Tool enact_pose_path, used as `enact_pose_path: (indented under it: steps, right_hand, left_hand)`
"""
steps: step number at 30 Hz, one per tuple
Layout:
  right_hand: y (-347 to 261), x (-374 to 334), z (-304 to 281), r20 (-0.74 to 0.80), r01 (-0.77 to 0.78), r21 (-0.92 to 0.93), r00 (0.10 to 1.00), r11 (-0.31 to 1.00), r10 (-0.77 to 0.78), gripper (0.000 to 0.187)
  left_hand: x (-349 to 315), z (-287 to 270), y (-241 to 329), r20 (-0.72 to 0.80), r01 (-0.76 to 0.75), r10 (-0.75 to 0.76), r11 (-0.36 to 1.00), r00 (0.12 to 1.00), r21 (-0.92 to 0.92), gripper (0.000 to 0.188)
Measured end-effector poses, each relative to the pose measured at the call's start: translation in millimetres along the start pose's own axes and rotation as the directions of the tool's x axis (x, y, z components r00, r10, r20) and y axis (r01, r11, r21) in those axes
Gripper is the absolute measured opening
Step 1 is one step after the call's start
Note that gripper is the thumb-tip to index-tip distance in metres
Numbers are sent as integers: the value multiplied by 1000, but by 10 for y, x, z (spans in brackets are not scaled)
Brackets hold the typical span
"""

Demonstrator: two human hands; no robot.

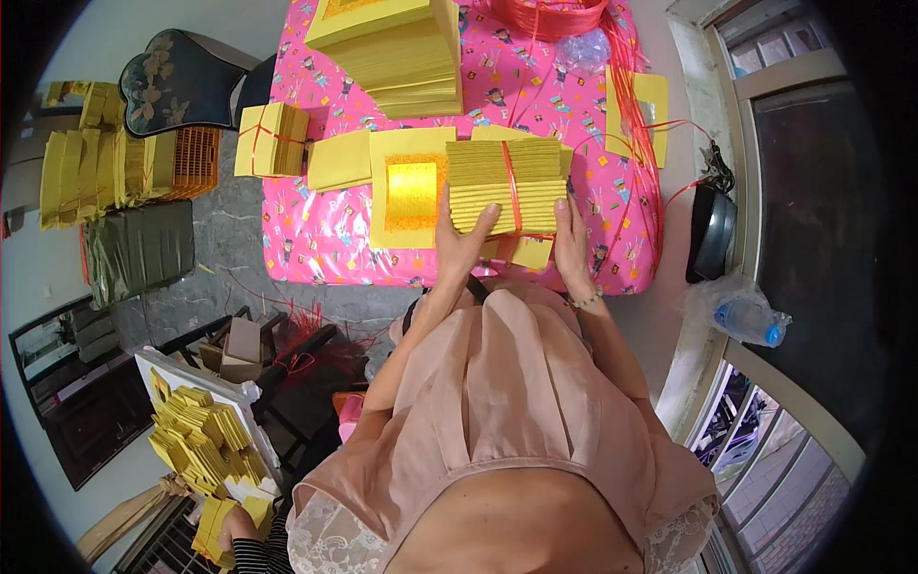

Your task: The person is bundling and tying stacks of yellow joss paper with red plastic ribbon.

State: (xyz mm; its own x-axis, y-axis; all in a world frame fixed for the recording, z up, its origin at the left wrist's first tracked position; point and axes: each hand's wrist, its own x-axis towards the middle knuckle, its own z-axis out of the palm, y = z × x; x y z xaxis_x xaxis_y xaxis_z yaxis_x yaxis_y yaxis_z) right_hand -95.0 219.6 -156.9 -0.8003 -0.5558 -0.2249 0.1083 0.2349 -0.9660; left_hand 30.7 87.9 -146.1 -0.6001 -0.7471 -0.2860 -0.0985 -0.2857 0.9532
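Both hands grip one thick bundle of yellow paper sheets tied by a thin red plastic string — the left hand curled around its near left corner, thumb on top, the right hand closed against its right end. The bundle rests on the near edge of the tabletop with a pink patterned plastic cover. Just left lies a yellow sheet with a gold foil square; farther back stands a tall stack of yellow paper.
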Motion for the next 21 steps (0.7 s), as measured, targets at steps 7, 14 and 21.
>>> enact_pose_path:
  steps: [7,14,21]
  right_hand:
    - [-347,-56,-25,149,70,118,985,991,-87,52]
    - [-440,-95,-195,230,366,32,903,930,-363,72]
    - [-457,-121,-194,319,323,182,874,929,-367,82]
  left_hand:
    - [0,-158,291,57,235,-230,965,972,-120,86]
    - [34,-405,448,173,168,-104,895,979,-413,85]
    - [129,-339,308,65,-50,89,890,994,-453,94]
